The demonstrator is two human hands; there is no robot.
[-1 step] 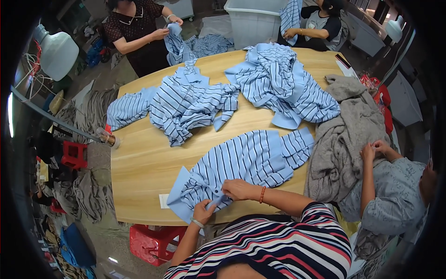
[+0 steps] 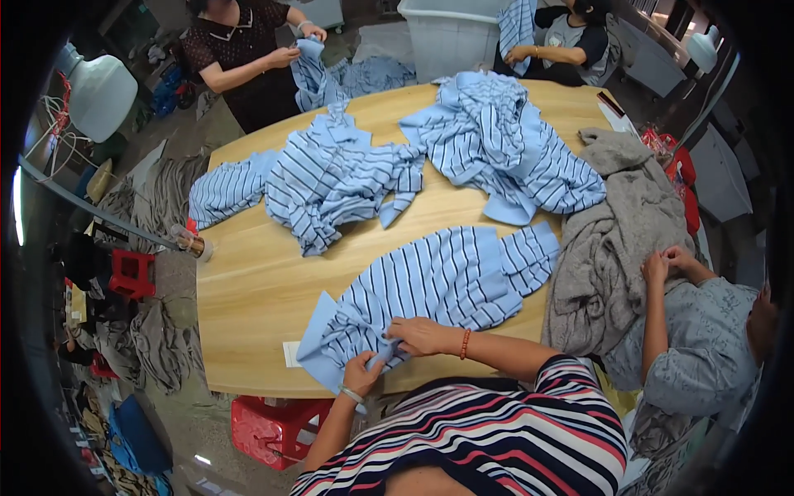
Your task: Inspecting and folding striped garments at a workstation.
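Observation:
A light-blue knit garment with dark stripes and plain blue bands lies spread along the near side of the table. My left hand, a pale bangle on its wrist, pinches the plain band at the garment's near left end. Just to the right and slightly farther off, my right hand has its fingers closed on the same band; a beaded bracelet sits on that wrist. The fingertips of both hands are close together. What lies beneath the right fingertips is hidden.
Two more piles of striped garments lie farther back. Grey knitwear covers the right side, where a co-worker's hands work. Two people handle blue cloth beyond the table. A red stool stands under the near edge; a lamp hangs left.
My right hand has shifted slightly left, and its fingertips now cover the dark button that showed beside them. My left hand stays on the band in nearly the same place.

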